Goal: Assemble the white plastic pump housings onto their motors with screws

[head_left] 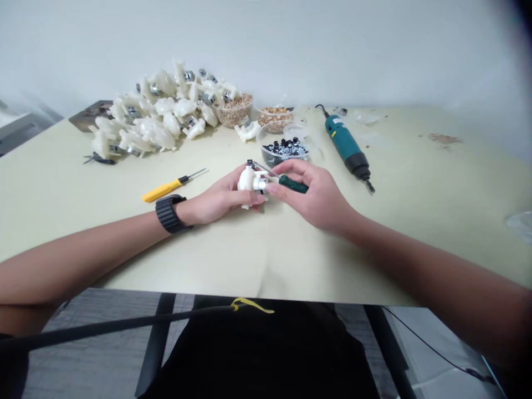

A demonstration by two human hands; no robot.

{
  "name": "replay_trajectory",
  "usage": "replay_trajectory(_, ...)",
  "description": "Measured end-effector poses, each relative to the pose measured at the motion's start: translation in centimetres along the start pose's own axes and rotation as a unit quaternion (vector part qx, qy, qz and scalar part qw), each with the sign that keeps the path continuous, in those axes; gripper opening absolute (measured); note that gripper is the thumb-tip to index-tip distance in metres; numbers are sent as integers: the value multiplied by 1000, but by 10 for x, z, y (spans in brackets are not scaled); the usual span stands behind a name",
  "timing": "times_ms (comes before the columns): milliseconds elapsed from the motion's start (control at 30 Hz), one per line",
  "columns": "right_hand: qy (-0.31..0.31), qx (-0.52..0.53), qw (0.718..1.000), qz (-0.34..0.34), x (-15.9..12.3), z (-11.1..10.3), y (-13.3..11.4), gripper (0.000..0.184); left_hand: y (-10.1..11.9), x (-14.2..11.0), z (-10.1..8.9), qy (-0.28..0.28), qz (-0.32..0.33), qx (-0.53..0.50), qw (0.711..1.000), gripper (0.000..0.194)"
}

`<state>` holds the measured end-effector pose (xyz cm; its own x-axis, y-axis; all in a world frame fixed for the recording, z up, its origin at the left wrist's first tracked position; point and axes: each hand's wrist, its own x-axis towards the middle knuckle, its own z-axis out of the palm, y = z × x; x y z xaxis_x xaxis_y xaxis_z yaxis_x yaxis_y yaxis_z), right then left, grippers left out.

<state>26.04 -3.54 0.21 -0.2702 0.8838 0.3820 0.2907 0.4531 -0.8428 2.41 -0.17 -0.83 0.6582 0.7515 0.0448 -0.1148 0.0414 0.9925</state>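
Note:
My left hand (216,200) rests on the table and is closed around a small white plastic part with a metal motor (250,180). My right hand (318,195) grips a green-handled screwdriver (291,183), its thin shaft pointing left and up over the top of the white part. The two hands meet at the part, near the middle of the table. A black watch (169,214) is on my left wrist.
A yellow-handled screwdriver (166,188) lies left of my hands. A pile of white parts (153,113) sits at the back left. Bowls of small pieces (235,109) and a clear tub of dark parts (286,148) stand behind. A teal electric driver (347,147) lies at the right.

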Motion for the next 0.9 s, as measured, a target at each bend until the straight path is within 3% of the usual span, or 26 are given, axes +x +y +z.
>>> replay_trajectory(233,-11,-182,982,-55,6,-19,0,30,0,-2,0,3,-1,0,1000,49)
replay_trajectory(633,-47,-199,977,-52,5,-18,2,28,2,0,4,24,15,11,1000,44)
replay_trajectory(900,-71,-217,973,-41,6,-20,2,30,5,-1,7,36,-8,21,999,46)
